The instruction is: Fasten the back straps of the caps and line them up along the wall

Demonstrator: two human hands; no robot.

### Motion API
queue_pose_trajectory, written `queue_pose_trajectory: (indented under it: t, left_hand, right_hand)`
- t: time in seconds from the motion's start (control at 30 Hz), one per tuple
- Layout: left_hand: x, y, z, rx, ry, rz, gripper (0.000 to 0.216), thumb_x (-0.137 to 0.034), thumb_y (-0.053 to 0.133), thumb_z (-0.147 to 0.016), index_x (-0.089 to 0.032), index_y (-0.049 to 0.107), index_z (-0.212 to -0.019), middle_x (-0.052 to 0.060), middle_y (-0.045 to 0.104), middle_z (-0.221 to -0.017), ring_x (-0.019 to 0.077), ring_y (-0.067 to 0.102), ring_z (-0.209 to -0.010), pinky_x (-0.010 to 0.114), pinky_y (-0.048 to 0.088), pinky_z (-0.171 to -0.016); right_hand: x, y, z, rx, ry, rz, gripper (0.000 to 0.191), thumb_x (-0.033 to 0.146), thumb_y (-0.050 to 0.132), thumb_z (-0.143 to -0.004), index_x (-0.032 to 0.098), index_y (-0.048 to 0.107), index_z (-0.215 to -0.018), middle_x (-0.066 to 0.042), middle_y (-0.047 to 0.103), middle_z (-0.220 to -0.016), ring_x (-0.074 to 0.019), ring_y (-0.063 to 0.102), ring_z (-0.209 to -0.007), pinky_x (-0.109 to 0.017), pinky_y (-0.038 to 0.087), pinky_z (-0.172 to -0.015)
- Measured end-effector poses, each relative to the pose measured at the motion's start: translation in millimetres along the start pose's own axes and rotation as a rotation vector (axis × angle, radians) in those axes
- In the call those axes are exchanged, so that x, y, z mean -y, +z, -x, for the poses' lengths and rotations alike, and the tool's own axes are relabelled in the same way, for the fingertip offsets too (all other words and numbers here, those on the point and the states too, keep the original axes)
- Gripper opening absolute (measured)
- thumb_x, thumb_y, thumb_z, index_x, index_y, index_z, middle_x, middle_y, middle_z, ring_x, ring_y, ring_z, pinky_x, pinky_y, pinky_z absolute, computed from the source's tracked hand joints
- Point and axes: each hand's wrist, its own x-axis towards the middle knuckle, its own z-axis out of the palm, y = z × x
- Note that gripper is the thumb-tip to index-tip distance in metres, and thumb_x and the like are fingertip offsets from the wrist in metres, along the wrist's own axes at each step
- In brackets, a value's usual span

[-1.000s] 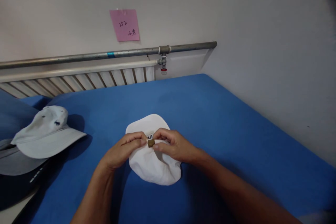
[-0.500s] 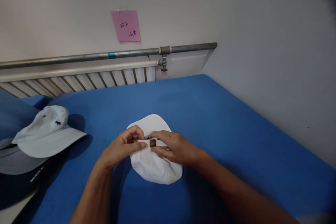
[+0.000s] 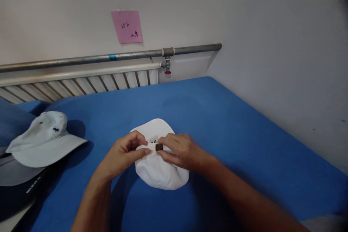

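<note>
A white baseball cap (image 3: 163, 174) lies on the blue-covered surface in front of me, its brim (image 3: 152, 127) pointing away. Across its back opening runs a white strap (image 3: 148, 147) with a dark brass-coloured buckle (image 3: 159, 147). My left hand (image 3: 126, 152) pinches the strap just left of the buckle between thumb and fingers. On the other side, my right hand (image 3: 183, 150) has its thumb and fingertips closed at the buckle and the strap's right part. Fingers of the right hand hide some of the strap there.
More caps lie at the left: a pale one (image 3: 46, 137) with a small dark logo, on top of grey and dark ones (image 3: 21, 195). Behind the blue surface (image 3: 231, 123) are a white radiator (image 3: 95, 81), a metal pipe with a red-handled valve (image 3: 168, 72), and a pink note (image 3: 127, 27).
My left thumb and fingers have shifted slightly left along the strap, uncovering more of it beside the buckle. My right hand stays nearly in place. The view has turned slightly.
</note>
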Motion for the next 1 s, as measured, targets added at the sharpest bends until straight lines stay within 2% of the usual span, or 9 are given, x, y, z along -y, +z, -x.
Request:
queue_pose_trajectory:
  t: [0.33, 0.53, 0.77, 1.0]
  left_hand:
    - [-0.9, 0.3, 2.3, -0.084, 0.078, -0.185, 0.024, -0.034, 0.072, -0.075, -0.018, 0.055, -0.081, -0.003, 0.055, -0.073, 0.0086, 0.047, -0.064, 0.021, 0.038, -0.056]
    - [-1.6, 6.7, -0.9, -0.039, 0.009, -0.228, 0.029, -0.045, 0.063, -0.081, -0.017, 0.054, -0.076, -0.003, 0.051, -0.065, 0.0093, 0.043, -0.057, 0.022, 0.033, -0.05]
    - [-2.6, 10.9, -2.1, 0.019, -0.053, -0.026, 0.03, -0.041, 0.064, -0.08, -0.017, 0.049, -0.069, -0.003, 0.053, -0.063, 0.0083, 0.043, -0.054, 0.021, 0.033, -0.05]
    - [-0.5, 11.7, -3.0, 0.024, -0.032, 0.072, 0.032, -0.037, 0.066, -0.08, -0.017, 0.045, -0.066, -0.002, 0.054, -0.066, 0.0077, 0.044, -0.055, 0.02, 0.033, -0.05]
  right_hand:
    - [-0.7, 2.5, 0.1, -0.041, 0.0, 0.046, 0.012, 0.025, 0.054, -0.088, 0.014, 0.06, -0.086, -0.003, 0.062, -0.07, -0.0112, 0.058, -0.062, -0.022, 0.041, -0.057]
    - [1.2, 3.5, 0.0, -0.029, 0.007, 0.036, 0.012, 0.025, 0.051, -0.089, 0.016, 0.058, -0.083, -0.001, 0.06, -0.068, -0.0105, 0.056, -0.06, -0.022, 0.04, -0.056]
    - [2.5, 5.2, -0.1, -0.001, 0.013, 0.016, 0.015, 0.027, 0.049, -0.09, 0.016, 0.058, -0.083, -0.002, 0.06, -0.069, -0.0118, 0.056, -0.061, -0.024, 0.041, -0.056]
    - [4.6, 12.0, 0.1, -0.057, 0.049, -0.03, 0.013, 0.026, 0.05, -0.089, 0.016, 0.057, -0.084, -0.002, 0.063, -0.069, -0.0123, 0.058, -0.063, -0.023, 0.042, -0.059]
